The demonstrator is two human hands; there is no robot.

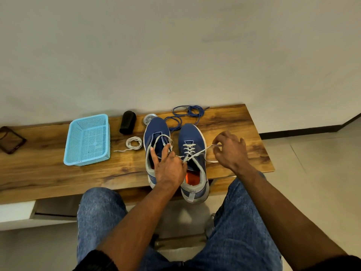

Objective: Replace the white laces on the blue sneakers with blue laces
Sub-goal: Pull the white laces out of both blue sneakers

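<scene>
A: What is the biggest thing in view?

B: The wooden bench, set against a pale wall. A person in jeans sits before it, both bare arms reaching over its near edge.

A: And on it?

B: At the left, a light blue mesh basket. In the middle, two blue sneakers stand side by side with toes toward the wall. The left sneaker has only a loose white lace looped through its upper eyelets. The right sneaker is laced with a white lace in crossed rows.

A: The hands?

B: The left hand lies over the left sneaker's opening, fingers spread, its fingertips among the lace strands between the two shoes. Whether it pinches one, I cannot tell. The right hand is just right of the right sneaker, fingers curled, pinching the free end of that shoe's white lace, which runs taut from the eyelets.

A: Smaller items?

B: The blue laces lie tangled behind the toes. A black cylinder and a small round tin sit near the back edge. A coiled white lace rests between basket and left sneaker. A dark phone lies far left.
</scene>
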